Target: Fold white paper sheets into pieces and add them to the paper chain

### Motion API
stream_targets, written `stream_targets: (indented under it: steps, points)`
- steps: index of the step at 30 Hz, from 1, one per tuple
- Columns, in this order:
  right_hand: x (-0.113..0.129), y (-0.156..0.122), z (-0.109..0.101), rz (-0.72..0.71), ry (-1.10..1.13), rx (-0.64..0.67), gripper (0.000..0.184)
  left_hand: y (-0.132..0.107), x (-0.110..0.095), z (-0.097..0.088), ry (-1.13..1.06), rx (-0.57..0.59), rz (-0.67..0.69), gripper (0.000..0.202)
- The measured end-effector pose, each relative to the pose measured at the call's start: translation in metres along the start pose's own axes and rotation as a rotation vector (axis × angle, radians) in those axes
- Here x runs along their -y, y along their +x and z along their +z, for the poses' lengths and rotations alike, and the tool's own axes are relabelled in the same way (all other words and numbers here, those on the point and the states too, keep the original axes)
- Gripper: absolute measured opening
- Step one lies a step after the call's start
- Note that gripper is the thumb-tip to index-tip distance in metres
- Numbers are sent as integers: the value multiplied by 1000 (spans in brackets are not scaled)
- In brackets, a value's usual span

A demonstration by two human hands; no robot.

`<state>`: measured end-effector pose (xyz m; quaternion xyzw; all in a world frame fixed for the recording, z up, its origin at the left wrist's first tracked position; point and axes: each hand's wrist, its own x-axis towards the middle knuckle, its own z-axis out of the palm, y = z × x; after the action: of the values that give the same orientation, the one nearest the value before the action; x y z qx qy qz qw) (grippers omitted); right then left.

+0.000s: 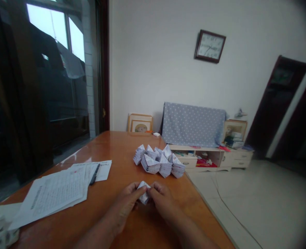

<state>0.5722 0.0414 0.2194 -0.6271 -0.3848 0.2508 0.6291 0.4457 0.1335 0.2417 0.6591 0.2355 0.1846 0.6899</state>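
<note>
Between my two hands, just above the front part of the table, is a small folded paper piece (pixel 144 197), white with faint printing and pointed at the top. My left hand (pixel 130 197) grips its left side, thumb on the near face. On the other side, my right hand (pixel 161 195) pinches it with thumb and fingers; some fingertips are hidden behind the paper. Beyond the hands stands a cluster of stacked folded paper pieces (pixel 164 165), in several pointed stacks near the table's right edge.
Printed sheets (pixel 56 190) lie spread on the wooden table (pixel 116 147) at the left, with a black pen (pixel 94 174) on them. A crumpled cloth-like item (pixel 2 232) sits at the near left corner. The table's right edge drops to a tiled floor with a cable (pixel 231 211).
</note>
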Motion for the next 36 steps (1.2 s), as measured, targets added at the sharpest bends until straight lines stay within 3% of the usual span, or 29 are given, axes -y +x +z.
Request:
stream_targets:
  steps: [6,14,23,30,36]
  points:
    - [3,-5,4,71,68,32,25,3,2,-2,7,-30,41,38]
    - [5,-8,6,156,49,225,38,3,-3,-3,-15,-97,73,42]
    - [-7,-4,6,143,15,219,30,7,2,-3,-133,-79,65,41]
    - [6,-10,6,116,90,319,30,2,-4,-1,-111,-94,82,39]
    - [5,-8,8,110,107,311,25,4,2,-2,-100,-99,90,37]
